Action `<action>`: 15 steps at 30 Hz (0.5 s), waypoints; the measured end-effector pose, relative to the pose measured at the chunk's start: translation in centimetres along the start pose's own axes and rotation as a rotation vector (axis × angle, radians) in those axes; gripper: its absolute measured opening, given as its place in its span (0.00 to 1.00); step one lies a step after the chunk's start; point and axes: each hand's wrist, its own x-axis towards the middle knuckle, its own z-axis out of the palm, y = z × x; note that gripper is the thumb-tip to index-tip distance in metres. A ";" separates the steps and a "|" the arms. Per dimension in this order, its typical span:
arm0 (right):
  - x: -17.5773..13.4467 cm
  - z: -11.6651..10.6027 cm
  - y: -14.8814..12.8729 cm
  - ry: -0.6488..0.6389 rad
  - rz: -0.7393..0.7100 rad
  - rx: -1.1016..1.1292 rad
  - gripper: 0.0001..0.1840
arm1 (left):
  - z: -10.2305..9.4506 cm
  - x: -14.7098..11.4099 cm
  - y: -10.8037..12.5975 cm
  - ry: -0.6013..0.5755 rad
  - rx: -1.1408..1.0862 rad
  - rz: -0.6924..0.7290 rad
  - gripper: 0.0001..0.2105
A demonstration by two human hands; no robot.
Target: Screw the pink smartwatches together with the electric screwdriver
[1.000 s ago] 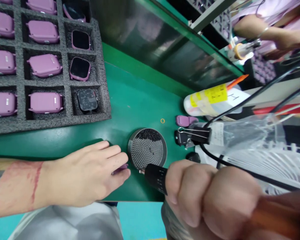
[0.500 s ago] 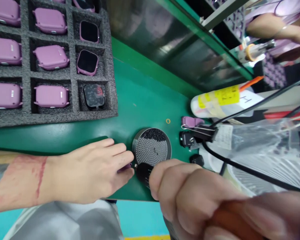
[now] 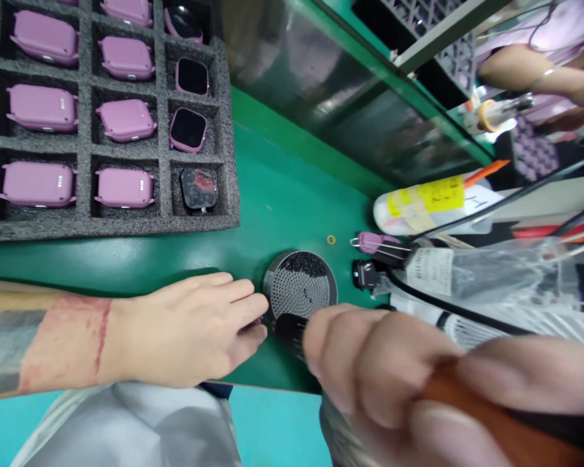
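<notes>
Mostly hidden: the small purple piece (image 3: pixel 259 322) under the left fingertips; only a sliver of it shows, near the front edge of the green bench top (image 3: pixel 282 194)
Left hand (image 3: pixel 189 331): lies flat on the bench top, fingers together and pressed down on the purple piece, thumb tucked below
Right hand (image 3: pixel 394 376): large, blurred and cut off by the lower right corner of the view; fingers closed round the electric screwdriver (image 3: pixel 292 331)
Screwdriver tip: meets the purple piece at the left fingertips, but the bit itself is too small and covered to make out
Screwdriver body: black nose shows, the brown handle blurs out of view at the bottom right
Round screw tray (image 3: pixel 300 285): just behind the screwdriver nose, touching or nearly touching the left fingertips; dark screws heaped along its far side
Foam tray (image 3: pixel 126 224): at the left rear of the bench top, cut off at the top and left; purple watch cases in its cells, three dark-faced ones in the right column
Bottle with yellow label (image 3: pixel 428 201): lying on its side toward the right rear
Binder clip (image 3: pixel 370 274): right of the screw tray, partly under a black cable (image 3: pixel 448 305)
Another person's arm (image 3: pixel 530 71): top right corner, hand out of view
</notes>
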 end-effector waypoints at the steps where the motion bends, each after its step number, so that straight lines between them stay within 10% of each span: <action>1: 0.4 -0.4 -0.1 0.062 -0.033 0.039 0.10 | 0.1 0.0 0.0 -0.009 0.027 0.007 0.08; 8: 4.4 -3.1 -0.1 0.349 -0.072 0.229 0.16 | -2.3 0.3 0.5 -0.021 -0.110 -0.059 0.10; 15: 6.0 -2.4 1.4 0.288 -0.087 0.331 0.13 | -8.6 2.3 -6.2 0.520 -0.639 -0.709 0.13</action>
